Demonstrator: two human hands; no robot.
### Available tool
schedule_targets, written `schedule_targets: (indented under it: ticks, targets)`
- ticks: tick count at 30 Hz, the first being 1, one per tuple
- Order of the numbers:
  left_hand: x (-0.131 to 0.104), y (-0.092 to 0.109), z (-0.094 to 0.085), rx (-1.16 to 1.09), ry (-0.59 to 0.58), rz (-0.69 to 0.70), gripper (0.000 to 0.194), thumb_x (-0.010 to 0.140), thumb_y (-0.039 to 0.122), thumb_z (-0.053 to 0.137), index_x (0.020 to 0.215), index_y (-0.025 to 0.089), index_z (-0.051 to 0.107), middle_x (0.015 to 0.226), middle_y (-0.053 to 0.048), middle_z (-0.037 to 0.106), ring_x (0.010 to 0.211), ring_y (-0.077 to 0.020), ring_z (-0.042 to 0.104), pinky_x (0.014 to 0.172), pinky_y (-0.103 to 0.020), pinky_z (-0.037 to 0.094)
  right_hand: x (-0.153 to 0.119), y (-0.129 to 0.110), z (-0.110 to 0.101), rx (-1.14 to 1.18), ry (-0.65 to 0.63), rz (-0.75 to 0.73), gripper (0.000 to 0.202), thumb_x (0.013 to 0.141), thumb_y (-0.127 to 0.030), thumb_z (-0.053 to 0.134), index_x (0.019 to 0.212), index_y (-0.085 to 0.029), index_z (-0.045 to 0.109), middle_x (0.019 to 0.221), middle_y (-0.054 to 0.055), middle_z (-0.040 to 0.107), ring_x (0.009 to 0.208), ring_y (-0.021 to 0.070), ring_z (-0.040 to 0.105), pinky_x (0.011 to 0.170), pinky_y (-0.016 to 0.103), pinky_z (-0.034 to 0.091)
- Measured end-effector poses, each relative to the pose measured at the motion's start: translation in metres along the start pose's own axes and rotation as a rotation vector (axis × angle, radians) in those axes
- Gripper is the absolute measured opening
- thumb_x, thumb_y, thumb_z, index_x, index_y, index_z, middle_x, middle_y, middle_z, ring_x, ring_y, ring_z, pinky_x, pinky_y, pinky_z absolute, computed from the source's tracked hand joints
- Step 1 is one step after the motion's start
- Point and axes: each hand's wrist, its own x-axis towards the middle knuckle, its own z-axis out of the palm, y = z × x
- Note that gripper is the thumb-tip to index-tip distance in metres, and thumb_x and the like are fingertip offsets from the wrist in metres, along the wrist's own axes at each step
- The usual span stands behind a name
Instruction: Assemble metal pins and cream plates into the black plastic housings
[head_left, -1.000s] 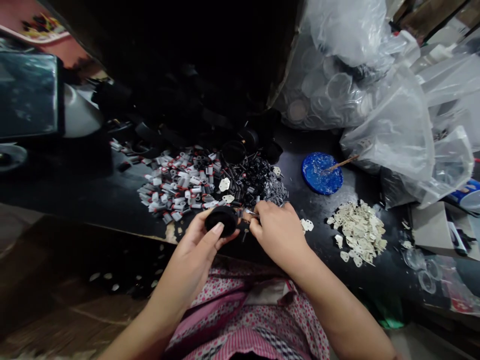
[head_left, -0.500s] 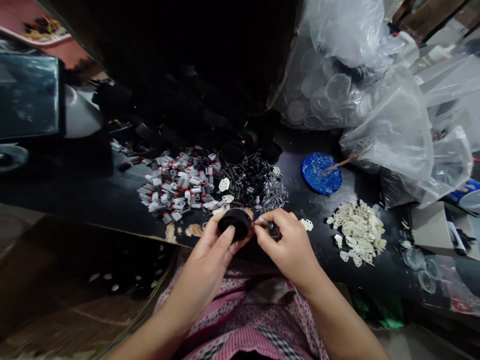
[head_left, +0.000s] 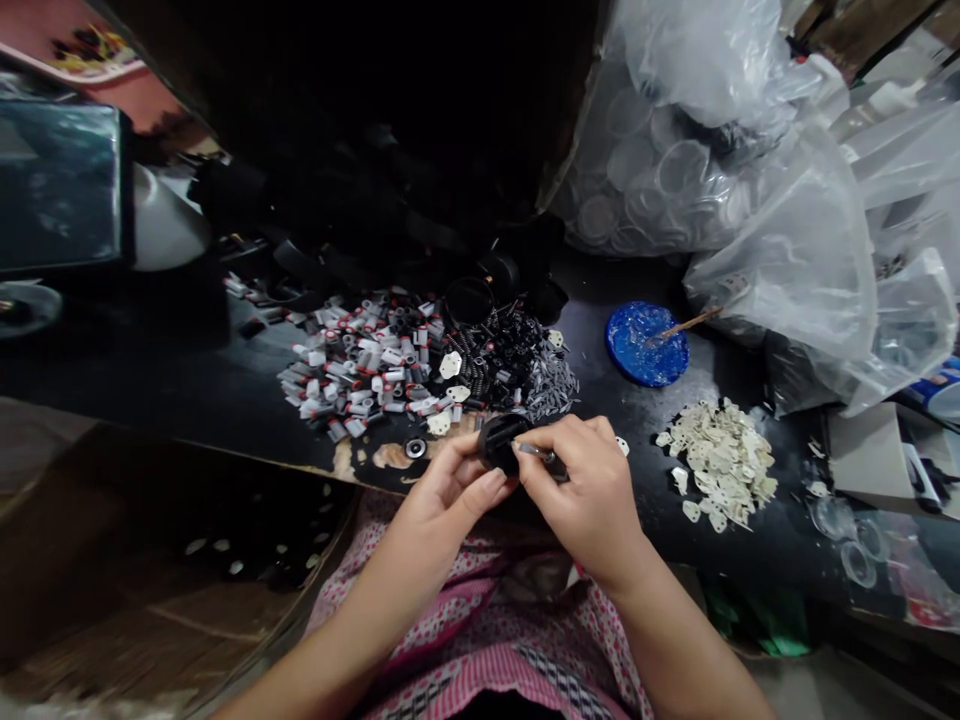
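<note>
My left hand (head_left: 457, 492) is closed around a round black plastic housing (head_left: 499, 440), tilted with its hollow side toward my right hand. Close against its rim, my right hand (head_left: 581, 480) pinches a small dark part with a shiny grey end (head_left: 534, 450); its exact kind is unclear. Just beyond the hands lie a pile of white-and-grey sleeves with red ends (head_left: 367, 360), small black springs and black bits (head_left: 487, 350), and thin grey pins (head_left: 553, 385). A small ring-shaped piece (head_left: 415, 448) rests near the table edge, left of the housing.
To the right, a heap of cream-coloured flat plates (head_left: 720, 465) lies below a blue lid of grease (head_left: 646, 343) with a stick in it. Clear plastic bags (head_left: 787, 240) crowd the back right. An open cardboard box (head_left: 150, 580) stands below the table at left.
The black housing has turned and shifted slightly right, its opening now facing my right hand. The ring-shaped piece beside it has come more fully into view.
</note>
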Motion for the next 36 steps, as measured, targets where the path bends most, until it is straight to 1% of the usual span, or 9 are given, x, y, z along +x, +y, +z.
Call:
schedule_targets:
  ticks: [7,14,17,20,22,24,26,30,36]
  targets:
    - [0.003,0.007,-0.003,0.228,0.002,0.078,0.026,0.083,0.028,0.077,0.108,0.025,0.07,0.114,-0.005,0.076,0.112,-0.0247,0.07,0.101,-0.036,0.053,0.001,0.0,-0.002,-0.199,-0.093,-0.115,0.014,0.088,-0.012,0.056,0.079,-0.018,0.065,0.071,0.002,0.067,0.065,0.0163,0.056,0.072,0.034,0.031]
    - [0.009,0.01,-0.024,0.441,-0.159,-0.004,0.03,0.084,0.037,0.076,0.111,0.027,0.071,0.115,-0.005,0.077,0.108,-0.0265,0.072,0.096,-0.036,0.057,-0.007,0.006,0.005,-0.27,-0.212,-0.144,0.018,0.094,-0.019,0.055,0.08,-0.016,0.064,0.075,0.003,0.069,0.07,0.018,0.058,0.07,0.034,0.03]
    - [0.013,0.007,-0.03,0.434,-0.172,-0.024,0.034,0.084,0.039,0.077,0.115,0.029,0.071,0.12,-0.003,0.076,0.115,-0.0267,0.068,0.099,-0.034,0.055,-0.011,0.004,0.002,-0.226,-0.242,-0.058,0.015,0.096,-0.021,0.058,0.087,-0.015,0.068,0.082,0.003,0.073,0.077,0.0185,0.063,0.073,0.034,0.031]
    - [0.014,0.006,-0.029,0.355,-0.139,-0.055,0.037,0.082,0.04,0.078,0.118,0.03,0.071,0.124,-0.003,0.075,0.119,-0.0277,0.067,0.098,-0.033,0.056,-0.017,0.008,-0.017,-0.093,-0.257,0.025,0.015,0.099,-0.022,0.057,0.101,-0.019,0.072,0.09,0.0,0.076,0.082,0.017,0.066,0.076,0.033,0.035]
    - [0.012,0.007,-0.026,0.271,-0.11,-0.083,0.038,0.083,0.04,0.077,0.12,0.03,0.071,0.126,-0.003,0.074,0.119,-0.0276,0.067,0.098,-0.032,0.056,-0.022,0.02,-0.036,-0.08,-0.184,0.147,0.018,0.1,-0.022,0.055,0.105,-0.022,0.072,0.096,0.0,0.077,0.087,0.0178,0.068,0.08,0.033,0.038]
    - [0.01,0.007,-0.021,0.193,-0.073,-0.093,0.037,0.086,0.04,0.074,0.121,0.029,0.07,0.125,-0.004,0.074,0.117,-0.027,0.068,0.099,-0.033,0.056,-0.027,0.038,-0.053,-0.208,-0.09,0.339,0.019,0.098,-0.023,0.055,0.101,-0.02,0.073,0.099,0.005,0.076,0.092,0.0232,0.068,0.083,0.037,0.04]
    - [0.009,0.005,-0.017,0.139,-0.045,-0.105,0.036,0.088,0.04,0.072,0.122,0.027,0.07,0.123,-0.005,0.075,0.114,-0.0268,0.07,0.1,-0.033,0.056,-0.031,0.057,-0.063,-0.279,-0.119,0.457,0.017,0.095,-0.023,0.057,0.1,-0.018,0.073,0.1,0.007,0.076,0.092,0.0264,0.068,0.083,0.039,0.042]
    - [0.01,-0.001,-0.012,0.092,-0.008,-0.121,0.039,0.088,0.038,0.071,0.124,0.024,0.068,0.12,-0.008,0.076,0.111,-0.0279,0.071,0.1,-0.036,0.056,-0.035,0.074,-0.06,-0.22,-0.145,0.464,0.014,0.094,-0.026,0.059,0.097,-0.02,0.071,0.098,0.005,0.076,0.093,0.0253,0.068,0.085,0.039,0.044]
    - [0.007,0.003,-0.006,0.062,0.017,-0.089,0.039,0.087,0.037,0.073,0.122,0.023,0.069,0.12,-0.009,0.076,0.109,-0.0282,0.072,0.095,-0.036,0.059,-0.029,0.06,-0.054,-0.214,-0.09,0.49,0.011,0.091,-0.028,0.058,0.084,-0.021,0.063,0.083,0.003,0.072,0.076,0.021,0.062,0.074,0.035,0.041]
